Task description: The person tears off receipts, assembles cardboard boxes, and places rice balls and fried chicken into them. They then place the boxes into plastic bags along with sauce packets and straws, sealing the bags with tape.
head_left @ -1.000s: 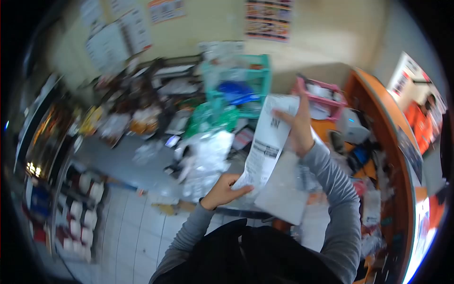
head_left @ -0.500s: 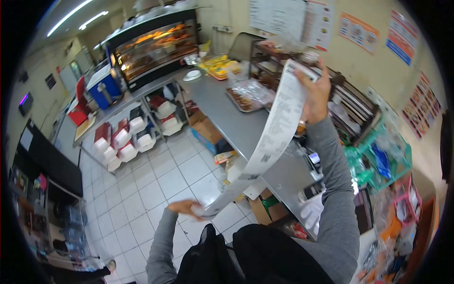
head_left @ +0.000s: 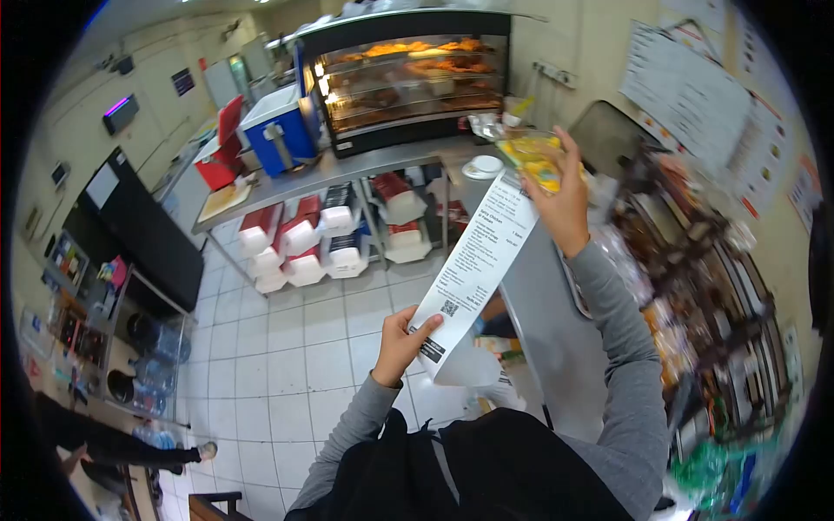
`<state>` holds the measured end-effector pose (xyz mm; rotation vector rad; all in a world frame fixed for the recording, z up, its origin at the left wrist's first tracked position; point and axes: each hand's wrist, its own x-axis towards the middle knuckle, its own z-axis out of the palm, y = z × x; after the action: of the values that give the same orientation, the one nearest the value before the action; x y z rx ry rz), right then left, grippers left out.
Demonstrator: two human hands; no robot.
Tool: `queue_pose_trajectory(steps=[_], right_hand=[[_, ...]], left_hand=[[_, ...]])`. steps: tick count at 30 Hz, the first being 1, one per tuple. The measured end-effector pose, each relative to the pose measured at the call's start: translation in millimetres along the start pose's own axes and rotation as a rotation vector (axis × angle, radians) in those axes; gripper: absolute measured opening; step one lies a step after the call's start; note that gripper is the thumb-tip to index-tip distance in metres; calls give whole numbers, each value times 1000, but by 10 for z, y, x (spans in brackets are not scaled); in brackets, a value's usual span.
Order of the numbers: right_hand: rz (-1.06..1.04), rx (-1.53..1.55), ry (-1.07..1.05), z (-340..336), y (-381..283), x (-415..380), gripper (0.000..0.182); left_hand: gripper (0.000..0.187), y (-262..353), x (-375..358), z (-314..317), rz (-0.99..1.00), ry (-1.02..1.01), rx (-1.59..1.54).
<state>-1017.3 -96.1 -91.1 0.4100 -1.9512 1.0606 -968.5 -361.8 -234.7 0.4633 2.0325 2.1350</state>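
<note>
A long printed paper receipt [head_left: 479, 254] stretches slantwise between my hands, its text and a QR code facing me. My left hand [head_left: 404, 343] pinches it near the lower part, thumb on top beside the QR code. The upper end is gripped by my right hand [head_left: 560, 198], whose index finger points upward. Below my left hand the strip curls back and hangs down in a loop. Behind my right hand lies a tray of yellow packets [head_left: 532, 156], and a white round lid or dish [head_left: 482, 167] is nearby on the metal counter [head_left: 565, 347].
A lit glass food warmer [head_left: 413, 82] stands at the back, next to a blue cooler box [head_left: 280, 130] and a red cooler [head_left: 219, 156]. Stacked red and white cartons [head_left: 304, 234] fill the shelf below. A dark rack [head_left: 695, 286] is at right; a person's leg [head_left: 130, 443] shows at lower left.
My view has swung to the right side less and toward the food warmer. My left hand has moved up along the receipt, which is now held closer between both hands.
</note>
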Motion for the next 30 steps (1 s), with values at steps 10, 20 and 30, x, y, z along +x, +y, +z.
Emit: queue_pose_trajectory(steps=[10,20,30], right_hand=[[-334,169,-1311,2830,1009,528,33],[275,609,-812,3871,2295,1664,18],[31,305,-628,4203,3615,2894,26]], left_hand=[[32,81,1704,-1743,-49,-69,534],[21,183,4246,-2615,247,-285,476],[23,-88,6236,-2591,331,-94,457]])
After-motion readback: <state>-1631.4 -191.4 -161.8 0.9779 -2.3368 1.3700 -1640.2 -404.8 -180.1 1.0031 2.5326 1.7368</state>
